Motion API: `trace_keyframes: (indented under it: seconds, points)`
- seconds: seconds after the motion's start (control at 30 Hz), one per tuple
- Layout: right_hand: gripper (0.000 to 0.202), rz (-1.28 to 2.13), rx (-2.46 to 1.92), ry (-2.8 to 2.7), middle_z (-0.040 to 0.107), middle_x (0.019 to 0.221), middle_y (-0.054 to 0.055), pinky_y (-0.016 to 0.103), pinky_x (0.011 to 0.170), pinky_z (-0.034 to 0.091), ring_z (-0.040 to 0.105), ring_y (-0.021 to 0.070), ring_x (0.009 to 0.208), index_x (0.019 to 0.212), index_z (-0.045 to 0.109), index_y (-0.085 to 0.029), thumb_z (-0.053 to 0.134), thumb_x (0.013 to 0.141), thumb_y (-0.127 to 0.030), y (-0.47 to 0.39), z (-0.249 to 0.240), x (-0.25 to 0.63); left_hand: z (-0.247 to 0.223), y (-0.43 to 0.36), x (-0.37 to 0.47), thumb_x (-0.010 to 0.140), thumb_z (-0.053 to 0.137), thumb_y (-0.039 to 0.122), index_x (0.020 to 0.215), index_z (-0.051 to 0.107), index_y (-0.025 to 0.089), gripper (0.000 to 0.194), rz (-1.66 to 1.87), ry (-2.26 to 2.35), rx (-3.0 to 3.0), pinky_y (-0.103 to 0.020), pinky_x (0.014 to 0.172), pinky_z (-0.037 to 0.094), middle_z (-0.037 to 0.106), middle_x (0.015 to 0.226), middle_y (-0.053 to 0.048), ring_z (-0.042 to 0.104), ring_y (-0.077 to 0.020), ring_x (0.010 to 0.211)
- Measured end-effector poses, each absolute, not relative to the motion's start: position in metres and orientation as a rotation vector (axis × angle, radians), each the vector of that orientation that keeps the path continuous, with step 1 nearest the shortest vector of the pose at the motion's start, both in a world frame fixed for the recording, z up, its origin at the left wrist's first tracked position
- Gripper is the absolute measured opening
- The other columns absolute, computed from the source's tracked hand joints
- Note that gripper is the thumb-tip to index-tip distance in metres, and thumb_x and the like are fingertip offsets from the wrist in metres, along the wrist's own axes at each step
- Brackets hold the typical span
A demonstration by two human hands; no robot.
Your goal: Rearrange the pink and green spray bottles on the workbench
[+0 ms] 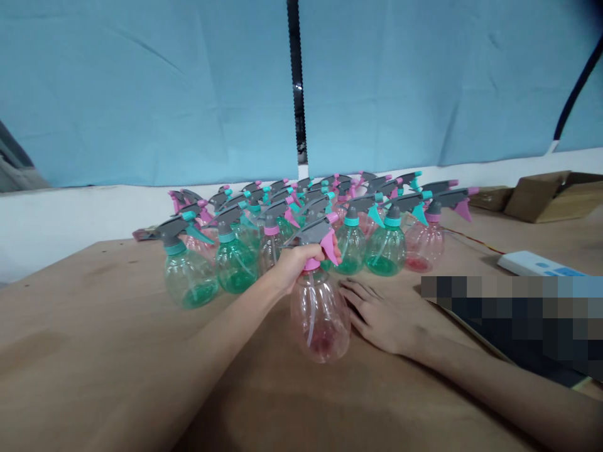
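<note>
A clear pink spray bottle with a grey and pink trigger head is in front of me. My left hand is wrapped round its neck, just under the spray head. Beside the bottle's right side, my right hand lies flat on the wooden table with its fingers stretched out; whether the fingertips touch the bottle I cannot tell. Just behind stand several more spray bottles, among them a green one, another green one and a pale one with a teal collar.
The spray bottles form a dense group across the wooden table. To the right are a white device, a thin cable and a dark pixelated area. An open cardboard box sits at the back right, before a wall with blue sheeting.
</note>
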State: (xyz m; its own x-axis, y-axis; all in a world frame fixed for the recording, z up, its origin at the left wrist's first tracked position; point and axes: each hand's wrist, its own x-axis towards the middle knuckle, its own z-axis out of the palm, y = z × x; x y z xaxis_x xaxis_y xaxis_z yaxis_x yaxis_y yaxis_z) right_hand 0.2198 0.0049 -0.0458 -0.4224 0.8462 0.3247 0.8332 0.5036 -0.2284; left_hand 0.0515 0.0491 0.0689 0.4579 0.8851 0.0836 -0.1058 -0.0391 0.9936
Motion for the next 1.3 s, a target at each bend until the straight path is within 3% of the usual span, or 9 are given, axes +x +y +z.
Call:
trace_keyframes:
  seconds: [0.1, 0.27, 0.8, 0.97, 1.13, 1.3]
  points:
    - [0.044, 0.04, -1.39, -2.358, 0.046, 0.132, 0.015, 0.045, 0.103, 0.03, 0.036, 0.0253, 0.125, 0.128, 0.046, -0.011, 0.033, 0.09, -0.029, 0.005, -0.045, 0.22, 0.07, 0.051, 0.05, 0.054, 0.049, 0.016, 0.086, 0.066, 0.014, 0.036, 0.887, 0.708, 1.398, -0.033, 0.066, 0.05, 0.068, 0.076, -0.006, 0.064, -0.0248, 0.084]
    - [0.044, 0.039, -1.38, -2.36, 0.046, 0.132, 0.015, 0.043, 0.103, 0.03, 0.036, 0.0246, 0.125, 0.129, 0.045, -0.01, 0.033, 0.09, -0.028, 0.005, -0.046, 0.22, 0.07, 0.053, 0.051, 0.055, 0.048, 0.014, 0.095, 0.065, 0.015, 0.043, 0.934, 0.584, 1.431, -0.042, 0.092, 0.042, 0.068, 0.086, -0.005, 0.062, -0.0243, 0.094]
    - [0.043, 0.027, -1.368, -2.344, 0.046, 0.131, 0.015, 0.046, 0.102, 0.031, 0.037, 0.0257, 0.124, 0.128, 0.046, -0.012, 0.033, 0.09, -0.029, 0.007, -0.049, 0.22, 0.067, 0.053, 0.053, 0.055, 0.048, 0.011, 0.094, 0.066, 0.014, 0.043, 0.961, 0.538, 1.402, -0.044, 0.098, 0.037, 0.069, 0.087, -0.006, 0.061, -0.0241, 0.096]
    - [0.044, 0.038, -1.375, -2.354, 0.046, 0.132, 0.015, 0.046, 0.102, 0.031, 0.037, 0.0256, 0.124, 0.128, 0.045, -0.012, 0.033, 0.089, -0.029, 0.006, -0.048, 0.221, 0.069, 0.052, 0.053, 0.055, 0.048, 0.011, 0.095, 0.065, 0.015, 0.044, 0.966, 0.569, 1.438, -0.042, 0.093, 0.041, 0.068, 0.084, -0.005, 0.062, -0.0233, 0.094]
    - [0.044, 0.04, -1.391, -2.362, 0.045, 0.132, 0.015, 0.045, 0.103, 0.03, 0.036, 0.0256, 0.125, 0.128, 0.045, -0.012, 0.033, 0.089, -0.029, 0.006, -0.046, 0.221, 0.07, 0.049, 0.051, 0.055, 0.048, 0.014, 0.092, 0.066, 0.016, 0.041, 0.959, 0.665, 1.46, -0.034, 0.07, 0.05, 0.068, 0.08, -0.005, 0.063, -0.0246, 0.087]
    - [0.044, 0.044, -1.389, -2.361, 0.045, 0.132, 0.015, 0.046, 0.103, 0.03, 0.037, 0.0258, 0.125, 0.128, 0.045, -0.012, 0.034, 0.089, -0.029, 0.006, -0.046, 0.221, 0.071, 0.044, 0.052, 0.054, 0.049, 0.017, 0.089, 0.066, 0.014, 0.039, 0.92, 0.799, 1.442, -0.029, 0.055, 0.048, 0.068, 0.077, -0.006, 0.065, -0.0256, 0.081]
